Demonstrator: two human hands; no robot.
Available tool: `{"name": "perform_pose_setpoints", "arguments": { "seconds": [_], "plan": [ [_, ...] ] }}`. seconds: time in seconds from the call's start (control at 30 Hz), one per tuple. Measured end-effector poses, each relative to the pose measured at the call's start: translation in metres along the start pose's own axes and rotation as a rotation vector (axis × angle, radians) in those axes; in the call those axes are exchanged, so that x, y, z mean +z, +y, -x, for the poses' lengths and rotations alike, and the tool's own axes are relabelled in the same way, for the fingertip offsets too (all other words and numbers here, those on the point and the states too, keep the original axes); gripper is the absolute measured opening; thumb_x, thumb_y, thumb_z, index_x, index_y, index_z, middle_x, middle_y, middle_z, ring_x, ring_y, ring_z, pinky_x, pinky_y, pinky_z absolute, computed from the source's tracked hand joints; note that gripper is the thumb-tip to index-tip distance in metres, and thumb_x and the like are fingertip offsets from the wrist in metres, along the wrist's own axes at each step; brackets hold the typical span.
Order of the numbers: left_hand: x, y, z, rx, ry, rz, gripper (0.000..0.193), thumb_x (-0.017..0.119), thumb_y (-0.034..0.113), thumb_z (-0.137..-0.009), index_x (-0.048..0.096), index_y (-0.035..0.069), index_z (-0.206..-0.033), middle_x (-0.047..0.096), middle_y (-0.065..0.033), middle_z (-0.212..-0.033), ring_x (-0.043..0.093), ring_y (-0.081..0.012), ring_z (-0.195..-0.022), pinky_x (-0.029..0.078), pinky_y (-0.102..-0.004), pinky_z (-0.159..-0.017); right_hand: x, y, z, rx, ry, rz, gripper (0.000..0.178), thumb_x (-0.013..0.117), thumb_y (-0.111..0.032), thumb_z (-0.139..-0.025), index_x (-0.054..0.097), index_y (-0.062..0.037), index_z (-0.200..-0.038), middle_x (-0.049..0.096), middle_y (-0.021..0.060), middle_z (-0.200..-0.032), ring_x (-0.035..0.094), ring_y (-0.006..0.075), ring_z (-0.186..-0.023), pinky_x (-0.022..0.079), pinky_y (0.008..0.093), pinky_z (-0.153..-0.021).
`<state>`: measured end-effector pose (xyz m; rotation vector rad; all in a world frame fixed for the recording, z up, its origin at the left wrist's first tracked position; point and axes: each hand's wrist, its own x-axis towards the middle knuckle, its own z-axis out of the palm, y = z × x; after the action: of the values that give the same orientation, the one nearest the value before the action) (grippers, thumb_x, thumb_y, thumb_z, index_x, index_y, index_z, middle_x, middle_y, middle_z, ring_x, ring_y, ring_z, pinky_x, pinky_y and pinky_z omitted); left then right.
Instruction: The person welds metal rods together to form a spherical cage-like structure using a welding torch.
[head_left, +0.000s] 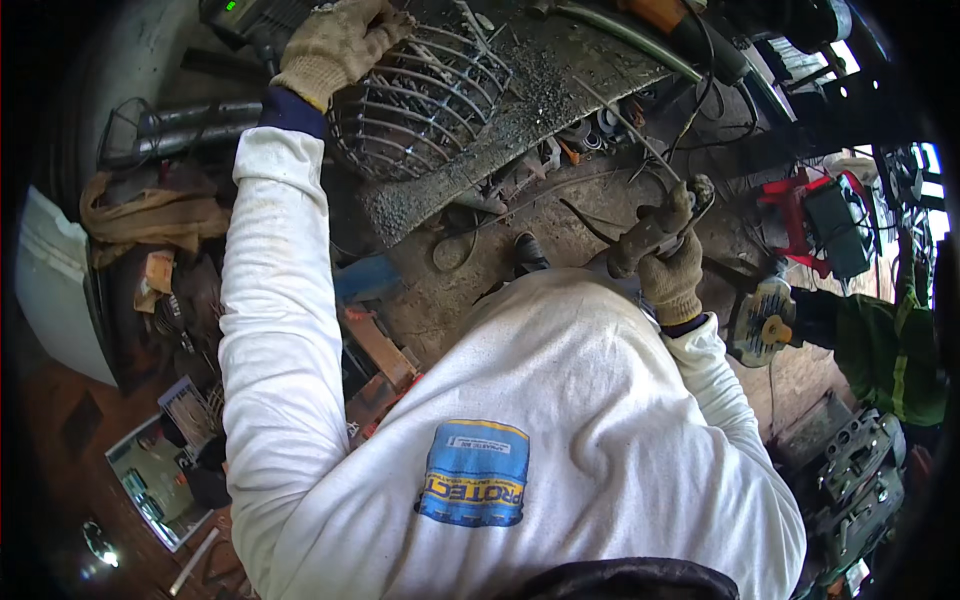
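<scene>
My left hand (pixel 340 45), in a beige knit glove, is at the upper left edge of a rounded cage of curved metal rods (pixel 420 105). Its fingers are curled; what they grip, if anything, is hidden. The cage lies tilted on a dark metal worktable (pixel 575 95) strewn with grey grit. Lower right of the table, my right hand (pixel 672 275), gloved the same way, is closed around a welding electrode holder (pixel 655 230). From the holder a thin electrode rod (pixel 625 122) slants up and left, its tip by the table edge and apart from the cage.
A dark device with a green light (pixel 240 18) is beside my left hand. An orange-and-black power tool (pixel 690 30) and cables lie at the far right of the table. At right are a red stand (pixel 795 215), a person's green clothing (pixel 890 355) and a metal engine-like block (pixel 850 480).
</scene>
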<state>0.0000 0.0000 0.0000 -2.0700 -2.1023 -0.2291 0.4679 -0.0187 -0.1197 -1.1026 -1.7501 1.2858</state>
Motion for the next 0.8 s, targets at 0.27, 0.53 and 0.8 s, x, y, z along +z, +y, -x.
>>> {"name": "perform_pose_setpoints", "arguments": {
  "seconds": [0.27, 0.53, 0.8],
  "plan": [
    [-0.030, -0.008, -0.012, 0.052, -0.161, -0.081, 0.036, 0.062, 0.043, -0.094, 0.071, 0.008, -0.099, 0.067, -0.0129, -0.098, 0.065, -0.0337, -0.092, 0.052, -0.0429, -0.079, 0.032, -0.011, 0.002, 0.046, 0.016, -0.167, 0.044, 0.068, -0.007, -0.072, 0.062, -0.0005, -0.115, 0.071, 0.0094, -0.103, 0.068, 0.0163, -0.093, 0.054, 0.0300, -0.083],
    [-0.048, 0.007, -0.004, 0.045, -0.254, -0.040, 0.038, 0.064, 0.046, -0.091, 0.066, 0.009, -0.097, 0.068, -0.0087, -0.091, 0.068, -0.0321, -0.085, 0.053, -0.0420, -0.073, 0.012, -0.011, -0.006, 0.023, -0.032, -0.129, 0.042, 0.069, -0.008, -0.073, 0.062, -0.0003, -0.114, 0.071, 0.0100, -0.099, 0.069, 0.0169, -0.089, 0.054, 0.0307, -0.080],
    [-0.072, 0.010, 0.025, 0.171, -0.087, -0.082, 0.042, 0.065, 0.046, -0.091, 0.062, 0.007, -0.076, 0.066, -0.0120, -0.073, 0.065, -0.0310, -0.070, 0.050, -0.0410, -0.062, 0.000, -0.006, -0.012, 0.045, -0.087, -0.139, 0.042, 0.070, -0.010, -0.073, 0.063, 0.0003, -0.113, 0.072, 0.0106, -0.098, 0.069, 0.0175, -0.088, 0.054, 0.0313, -0.080]
  ]
}}
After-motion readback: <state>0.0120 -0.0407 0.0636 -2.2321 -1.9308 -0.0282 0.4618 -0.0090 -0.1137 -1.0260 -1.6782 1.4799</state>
